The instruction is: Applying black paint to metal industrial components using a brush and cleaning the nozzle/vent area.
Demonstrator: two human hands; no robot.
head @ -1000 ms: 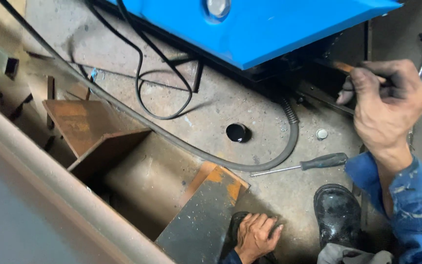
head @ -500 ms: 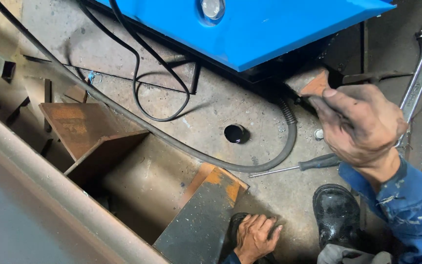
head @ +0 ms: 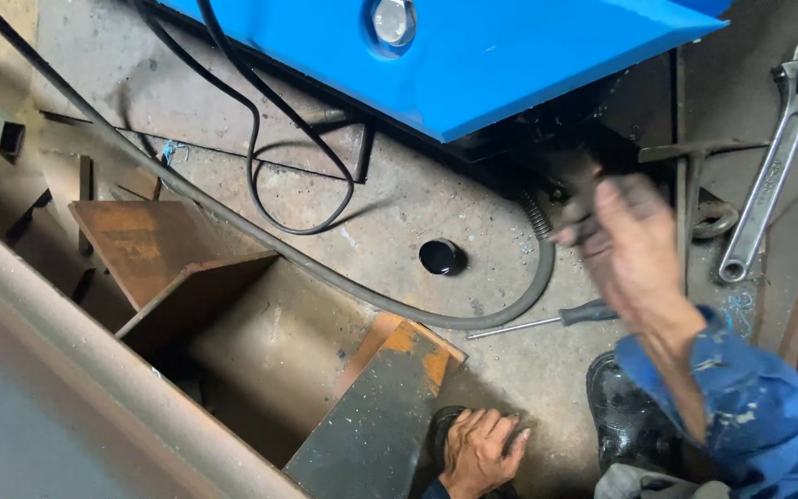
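Right hand: the right hand (head: 634, 245) is seen at three o'clock, blurred, with fingers curled; whether anything is gripped cannot be told from the smear.
Left hand: the left hand (head: 477, 448) is laid at six o'clock, fingers loosely bent over the toe of a dark shoe (head: 443, 427); nothing is clasped in it.
Sleeve: a blue, paint-flecked sleeve (head: 741, 416) is worn on the right arm, at four o'clock.
Screwdriver: a screwdriver (head: 547, 320) with a dark handle is laid flat on the floor just below the right hand, apart from it.
Boot: a black boot (head: 625, 420) is planted at five o'clock, beside the sleeve.
Hose: a thick grey hose (head: 325, 277) is run from eleven o'clock across the floor and curved up under the blue panel, near the right hand.
Cap: a small black round cap (head: 442, 256) is set at the centre, inside the hose's curve.
Blue panel: a blue metal panel (head: 510, 55) is placed at twelve o'clock.
Wrench: an adjustable wrench (head: 773, 176) is laid at two o'clock, well apart from the hand.
Steel pieces: rusty steel plates (head: 154, 245) are stacked at nine o'clock.
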